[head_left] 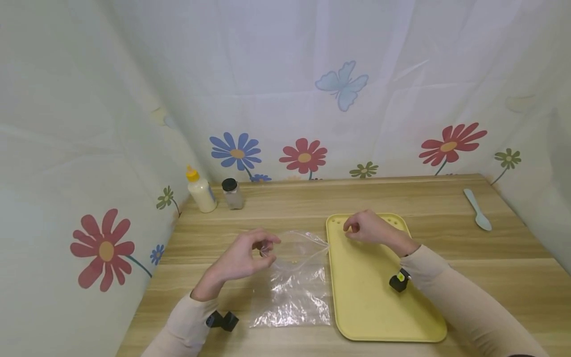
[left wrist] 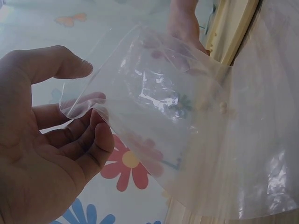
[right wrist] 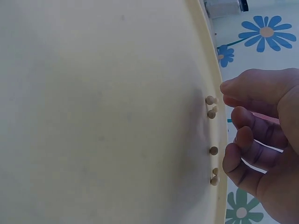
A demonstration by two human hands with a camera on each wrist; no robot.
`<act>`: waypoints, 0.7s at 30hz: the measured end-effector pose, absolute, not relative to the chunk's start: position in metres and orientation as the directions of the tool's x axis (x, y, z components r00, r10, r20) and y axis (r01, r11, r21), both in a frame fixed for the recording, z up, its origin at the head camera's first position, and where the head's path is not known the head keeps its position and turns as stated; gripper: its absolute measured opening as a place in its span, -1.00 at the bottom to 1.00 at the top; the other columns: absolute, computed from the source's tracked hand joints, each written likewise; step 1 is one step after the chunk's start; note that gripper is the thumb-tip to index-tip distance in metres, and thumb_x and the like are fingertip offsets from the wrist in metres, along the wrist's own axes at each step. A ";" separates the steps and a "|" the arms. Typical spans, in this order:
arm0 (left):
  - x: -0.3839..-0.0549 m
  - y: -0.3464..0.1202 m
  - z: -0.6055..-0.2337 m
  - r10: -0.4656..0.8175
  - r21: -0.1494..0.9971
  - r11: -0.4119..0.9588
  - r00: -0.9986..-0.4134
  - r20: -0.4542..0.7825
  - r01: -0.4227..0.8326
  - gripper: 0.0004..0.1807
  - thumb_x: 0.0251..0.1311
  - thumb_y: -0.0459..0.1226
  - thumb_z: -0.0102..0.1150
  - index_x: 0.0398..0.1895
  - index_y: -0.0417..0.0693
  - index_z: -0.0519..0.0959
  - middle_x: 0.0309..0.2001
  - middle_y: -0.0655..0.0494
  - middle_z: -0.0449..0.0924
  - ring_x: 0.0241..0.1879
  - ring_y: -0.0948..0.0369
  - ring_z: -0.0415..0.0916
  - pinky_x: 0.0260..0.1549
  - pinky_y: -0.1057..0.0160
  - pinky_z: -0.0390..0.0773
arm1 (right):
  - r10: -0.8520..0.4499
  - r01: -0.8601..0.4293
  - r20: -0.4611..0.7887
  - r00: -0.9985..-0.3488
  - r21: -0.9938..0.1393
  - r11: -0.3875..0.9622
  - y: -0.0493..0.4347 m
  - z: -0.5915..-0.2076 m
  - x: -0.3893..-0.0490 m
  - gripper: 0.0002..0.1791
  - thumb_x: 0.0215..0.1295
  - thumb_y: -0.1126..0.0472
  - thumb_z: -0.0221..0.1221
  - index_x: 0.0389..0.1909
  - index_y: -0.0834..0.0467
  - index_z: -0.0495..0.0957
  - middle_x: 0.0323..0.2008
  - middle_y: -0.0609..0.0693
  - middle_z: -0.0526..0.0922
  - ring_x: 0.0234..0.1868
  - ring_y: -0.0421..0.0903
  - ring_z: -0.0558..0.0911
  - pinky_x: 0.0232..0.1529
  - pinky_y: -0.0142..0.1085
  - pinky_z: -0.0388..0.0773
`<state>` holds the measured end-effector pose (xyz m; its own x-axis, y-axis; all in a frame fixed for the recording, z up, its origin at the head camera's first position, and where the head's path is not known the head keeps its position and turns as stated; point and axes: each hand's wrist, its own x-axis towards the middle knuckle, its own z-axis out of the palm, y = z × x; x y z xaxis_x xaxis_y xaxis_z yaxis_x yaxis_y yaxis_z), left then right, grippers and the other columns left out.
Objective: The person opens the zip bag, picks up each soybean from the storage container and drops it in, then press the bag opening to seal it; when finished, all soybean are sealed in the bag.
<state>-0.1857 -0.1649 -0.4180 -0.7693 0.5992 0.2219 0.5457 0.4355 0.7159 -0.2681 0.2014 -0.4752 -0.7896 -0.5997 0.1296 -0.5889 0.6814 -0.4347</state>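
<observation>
My left hand (head_left: pixel 243 258) holds the mouth of a clear plastic bag (head_left: pixel 290 297). In the left wrist view the bag's edge lies between its curled fingers, the thumb standing apart. The bag's mouth gapes, and a few small yellowish balls (head_left: pixel 294 261) show through the film. Over the far end of a yellow tray (head_left: pixel 374 297), my right hand (head_left: pixel 369 227) has its thumb and index tips close together. Several small round beige balls (right wrist: pixel 213 150) line the tray's rim beside those fingertips. I cannot tell whether a ball is between them.
A white bottle with a yellow cap (head_left: pixel 203 194) and a black-lidded jar (head_left: pixel 233 194) stand at the back left. On the right lies a pale blue spoon (head_left: pixel 477 210). Flower-printed curtains (head_left: pixel 285 99) hang behind and beside the wooden table (head_left: pixel 446 198).
</observation>
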 end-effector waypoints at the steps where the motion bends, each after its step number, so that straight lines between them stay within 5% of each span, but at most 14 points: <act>1: -0.186 -0.165 -0.418 0.599 0.716 0.436 -0.770 0.222 0.545 -0.63 0.02 -0.40 0.31 -0.03 -0.14 0.60 -0.30 -0.07 0.57 -0.30 0.23 0.49 -0.13 0.29 0.63 | -0.603 -0.592 0.130 -0.787 -0.432 0.680 0.201 -0.476 -0.268 -0.91 0.14 0.26 0.31 -0.33 0.16 0.71 -0.62 -0.20 0.51 -0.58 -0.33 0.39 -0.50 -0.45 0.40; 21: -0.186 -0.166 -0.419 0.596 0.712 0.428 -0.766 0.241 0.556 -0.62 0.00 -0.40 0.32 -0.03 -0.14 0.60 -0.32 -0.07 0.58 -0.30 0.22 0.49 -0.17 0.29 0.63 | -0.601 -0.586 0.106 -0.792 -0.407 0.700 0.198 -0.484 -0.269 -0.93 0.10 0.31 0.30 -0.37 0.15 0.71 -0.56 -0.17 0.57 -0.51 -0.30 0.43 -0.45 -0.44 0.43</act>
